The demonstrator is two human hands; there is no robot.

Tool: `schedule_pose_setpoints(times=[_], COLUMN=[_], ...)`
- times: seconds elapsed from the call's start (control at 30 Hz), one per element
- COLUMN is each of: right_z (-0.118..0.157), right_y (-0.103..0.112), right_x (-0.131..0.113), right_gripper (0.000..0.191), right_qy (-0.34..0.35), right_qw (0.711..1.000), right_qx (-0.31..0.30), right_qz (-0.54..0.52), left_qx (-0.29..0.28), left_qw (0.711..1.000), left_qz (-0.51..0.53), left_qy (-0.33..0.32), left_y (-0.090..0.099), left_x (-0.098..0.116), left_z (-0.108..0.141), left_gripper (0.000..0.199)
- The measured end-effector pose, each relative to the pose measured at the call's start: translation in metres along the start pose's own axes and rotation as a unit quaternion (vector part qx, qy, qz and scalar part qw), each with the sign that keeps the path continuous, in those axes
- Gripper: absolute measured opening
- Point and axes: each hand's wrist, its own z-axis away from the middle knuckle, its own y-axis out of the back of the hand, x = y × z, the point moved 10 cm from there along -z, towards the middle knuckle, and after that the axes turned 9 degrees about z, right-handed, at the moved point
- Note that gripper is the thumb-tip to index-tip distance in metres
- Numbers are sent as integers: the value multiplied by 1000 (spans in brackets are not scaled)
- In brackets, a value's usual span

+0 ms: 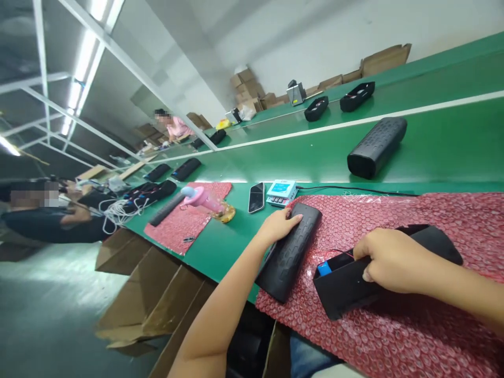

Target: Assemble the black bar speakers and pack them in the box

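Right hand point(388, 260) holds shell point(342, 290), left hand point(280, 226) textured casing point(293, 254).

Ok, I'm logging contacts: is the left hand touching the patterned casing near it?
Touching. The head view shows the left hand with its thumb on the patterned casing.

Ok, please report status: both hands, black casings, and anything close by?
Left hand holding textured black casing. Right hand gripping open black casing, blue part visible inside. Red bubble wrap underneath; blue-screened device just beyond left hand.
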Motion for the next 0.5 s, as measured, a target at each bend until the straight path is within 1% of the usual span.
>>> schedule_pose_setpoints(times=[0.07,0.13,0.2,0.27,0.33,0.4,0.47,0.5], right_z=[0,0,1,3,4,4,4,3], right_y=[0,0,-1,-2,-2,-3,-3,-3], right_x=[-1,-2,-4,-6,-7,-7,-8,-9], right_gripper=[19,19,19,19,19,19,20,21], right_qy=[5,11,15,18,20,24,36,44], right_qw=[1000,1000,1000,1000,1000,1000,999,999], right_qx=[-3,-4,-3,-4,-7,-8,-3,1], right_qz=[1,3,5,6,8,5,-3,-9], left_qx=[29,18,-1,-2,10,28,38,33], left_qw=[998,991,981,980,987,994,990,977], left_qz=[-56,-127,-189,-195,-146,-57,89,181], left_qy=[-16,-27,-33,-44,-71,-94,-107,-109], left_y=[-2,-14,-24,-22,-10,12,34,41], left_x=[9,15,16,17,20,22,18,14], left_z=[15,30,40,44,46,49,55,60], left_gripper=[77,96,104,103,99,97,99,99])
